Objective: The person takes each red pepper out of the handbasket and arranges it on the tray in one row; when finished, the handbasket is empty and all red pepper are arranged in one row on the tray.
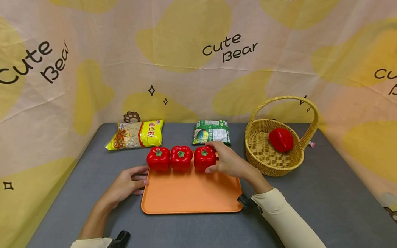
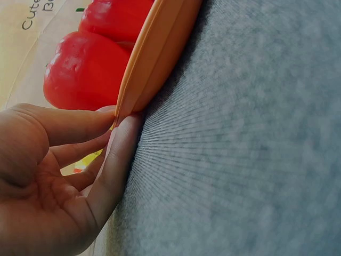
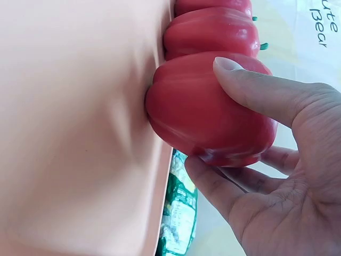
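An orange tray (image 1: pixel 190 194) lies on the grey table, with three red bell peppers in a row along its far edge. My right hand (image 1: pixel 229 161) grips the rightmost bell pepper (image 1: pixel 204 159), thumb on the near side and fingers round the far side; in the right wrist view this pepper (image 3: pixel 208 112) is upright, its base at the tray surface. The middle pepper (image 1: pixel 181 158) and the left pepper (image 1: pixel 158 158) stand beside it. At the tray's left edge, my left hand (image 1: pixel 127 186) pinches the rim between thumb and fingers, plain in the left wrist view (image 2: pixel 69 160).
A wicker basket (image 1: pixel 275 171) with a tall handle stands to the right, holding another red bell pepper (image 1: pixel 281 139). Behind the tray lie a yellow food packet (image 1: pixel 134 135) and a green packet (image 1: pixel 211 131). A printed cloth (image 1: pixel 179 34) hangs around the table (image 1: pixel 192 238).
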`<state>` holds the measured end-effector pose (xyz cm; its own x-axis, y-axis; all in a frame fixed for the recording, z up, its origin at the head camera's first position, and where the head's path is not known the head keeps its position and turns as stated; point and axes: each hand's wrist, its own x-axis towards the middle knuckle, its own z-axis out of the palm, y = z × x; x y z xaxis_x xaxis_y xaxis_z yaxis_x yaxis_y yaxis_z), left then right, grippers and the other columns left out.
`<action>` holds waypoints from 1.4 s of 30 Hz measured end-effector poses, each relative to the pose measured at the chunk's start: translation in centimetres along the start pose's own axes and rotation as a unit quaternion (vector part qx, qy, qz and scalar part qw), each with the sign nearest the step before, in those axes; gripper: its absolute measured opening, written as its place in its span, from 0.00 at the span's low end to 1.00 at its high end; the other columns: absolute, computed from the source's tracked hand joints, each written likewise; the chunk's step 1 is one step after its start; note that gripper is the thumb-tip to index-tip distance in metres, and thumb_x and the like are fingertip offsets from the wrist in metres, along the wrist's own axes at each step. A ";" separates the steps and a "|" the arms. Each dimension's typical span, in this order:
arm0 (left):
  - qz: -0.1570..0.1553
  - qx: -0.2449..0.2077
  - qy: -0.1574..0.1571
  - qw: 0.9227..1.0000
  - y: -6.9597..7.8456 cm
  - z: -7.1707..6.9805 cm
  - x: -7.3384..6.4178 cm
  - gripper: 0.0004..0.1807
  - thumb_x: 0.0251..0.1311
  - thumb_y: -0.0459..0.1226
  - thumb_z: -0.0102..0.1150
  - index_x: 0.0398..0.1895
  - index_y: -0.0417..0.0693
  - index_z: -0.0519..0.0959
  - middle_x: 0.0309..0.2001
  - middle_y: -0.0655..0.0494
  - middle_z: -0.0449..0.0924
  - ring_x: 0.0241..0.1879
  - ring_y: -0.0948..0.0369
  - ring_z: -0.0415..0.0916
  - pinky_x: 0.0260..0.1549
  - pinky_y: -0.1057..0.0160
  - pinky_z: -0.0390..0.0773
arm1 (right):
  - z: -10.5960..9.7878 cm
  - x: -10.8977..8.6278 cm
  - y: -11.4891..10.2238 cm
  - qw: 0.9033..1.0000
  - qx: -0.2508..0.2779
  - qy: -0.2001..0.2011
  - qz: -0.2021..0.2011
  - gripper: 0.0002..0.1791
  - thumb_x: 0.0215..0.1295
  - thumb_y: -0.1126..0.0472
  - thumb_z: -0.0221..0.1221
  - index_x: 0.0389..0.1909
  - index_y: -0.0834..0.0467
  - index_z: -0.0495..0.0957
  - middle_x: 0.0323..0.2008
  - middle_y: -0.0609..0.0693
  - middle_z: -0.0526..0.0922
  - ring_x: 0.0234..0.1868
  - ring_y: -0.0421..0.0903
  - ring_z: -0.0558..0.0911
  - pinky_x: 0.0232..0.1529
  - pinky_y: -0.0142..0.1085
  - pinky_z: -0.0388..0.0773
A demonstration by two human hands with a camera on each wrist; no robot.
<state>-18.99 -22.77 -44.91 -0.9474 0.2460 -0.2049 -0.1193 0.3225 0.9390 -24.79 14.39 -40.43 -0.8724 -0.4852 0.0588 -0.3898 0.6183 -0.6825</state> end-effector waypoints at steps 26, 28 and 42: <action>0.000 0.003 -0.002 1.000 0.1 0.0 -0.1 0.34 0.73 0.30 0.62 0.78 0.29 0.64 0.70 0.28 0.70 0.56 0.53 0.82 0.44 0.57 0.91 | 0.2 -0.1 -0.3 1.000 -0.016 -0.007 -0.002 0.52 0.55 0.58 0.81 0.78 0.61 0.64 0.72 0.57 0.72 0.71 0.57 0.73 0.74 0.55 0.71; 0.003 0.005 -0.003 1.000 0.0 0.0 -0.1 0.34 0.73 0.30 0.62 0.78 0.29 0.64 0.70 0.28 0.70 0.56 0.53 0.83 0.44 0.57 0.91 | 0.1 -0.2 -0.3 1.000 -0.016 -0.010 0.001 0.53 0.55 0.57 0.80 0.79 0.61 0.63 0.74 0.57 0.70 0.73 0.57 0.71 0.75 0.57 0.69; -0.006 0.004 0.002 1.000 0.0 0.0 0.0 0.34 0.72 0.30 0.62 0.78 0.30 0.64 0.71 0.29 0.70 0.58 0.51 0.82 0.45 0.56 0.90 | -2.3 -2.6 -0.7 0.999 -0.027 0.009 -0.023 0.48 0.60 0.55 0.78 0.78 0.58 0.66 0.72 0.58 0.72 0.66 0.58 0.78 0.64 0.55 0.82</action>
<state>-19.03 -22.73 -44.94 -0.9469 0.2393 -0.2148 -0.1281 0.3321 0.9345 -22.90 16.64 -38.44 -0.8582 -0.5027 0.1034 -0.4451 0.6287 -0.6377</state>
